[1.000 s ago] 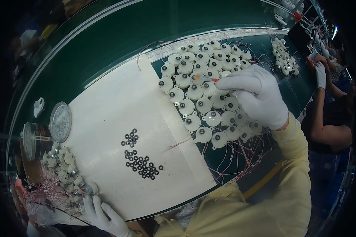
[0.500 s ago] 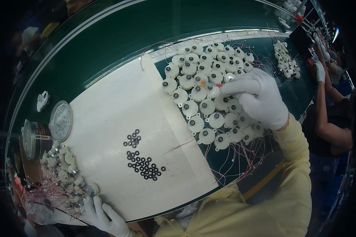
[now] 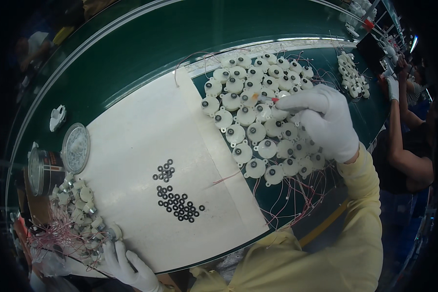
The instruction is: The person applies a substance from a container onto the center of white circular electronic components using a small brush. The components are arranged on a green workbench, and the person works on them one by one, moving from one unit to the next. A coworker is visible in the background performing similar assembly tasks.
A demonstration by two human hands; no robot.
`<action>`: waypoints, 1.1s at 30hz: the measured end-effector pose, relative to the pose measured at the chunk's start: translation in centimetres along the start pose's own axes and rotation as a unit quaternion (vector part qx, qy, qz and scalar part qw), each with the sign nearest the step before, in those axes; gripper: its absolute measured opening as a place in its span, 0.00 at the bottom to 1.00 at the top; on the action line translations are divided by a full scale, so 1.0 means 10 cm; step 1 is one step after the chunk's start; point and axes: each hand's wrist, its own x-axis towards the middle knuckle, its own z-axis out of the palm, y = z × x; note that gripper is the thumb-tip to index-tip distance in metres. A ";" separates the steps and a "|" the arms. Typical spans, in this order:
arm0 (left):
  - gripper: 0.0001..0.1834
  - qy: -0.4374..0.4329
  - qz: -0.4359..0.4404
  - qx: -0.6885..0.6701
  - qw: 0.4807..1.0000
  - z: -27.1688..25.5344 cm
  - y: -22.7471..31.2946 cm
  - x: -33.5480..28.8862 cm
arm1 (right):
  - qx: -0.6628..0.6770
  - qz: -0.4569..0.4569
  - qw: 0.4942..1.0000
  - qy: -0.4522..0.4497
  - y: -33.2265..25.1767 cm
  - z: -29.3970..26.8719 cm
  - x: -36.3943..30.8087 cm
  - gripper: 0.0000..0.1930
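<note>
Green tabletop with a white sheet and rows of white motors.
Right hand, its grip pinching a thin red-tipped tool, works over the motors by the far edge; left hand rests spread at the near-left corner beside loose motors, black washers mid-sheet.

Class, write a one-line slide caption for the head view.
Gloved right hand holds a thin red-tipped tool over rows of round white motors; left hand rests by black washers.
</note>
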 end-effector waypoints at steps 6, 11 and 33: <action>0.16 -0.008 -0.013 0.004 1.000 -0.01 0.02 0.01 | 0.035 -0.002 0.999 0.013 -0.07 0.10 0.06 0.16; 0.16 0.009 -0.011 -0.033 0.999 0.00 0.00 0.00 | 0.006 0.001 1.000 -0.018 -0.08 0.09 0.05 0.16; 0.13 0.013 0.012 -0.031 0.999 -0.11 0.17 0.23 | 0.216 0.224 0.950 -0.004 0.19 0.11 0.07 0.18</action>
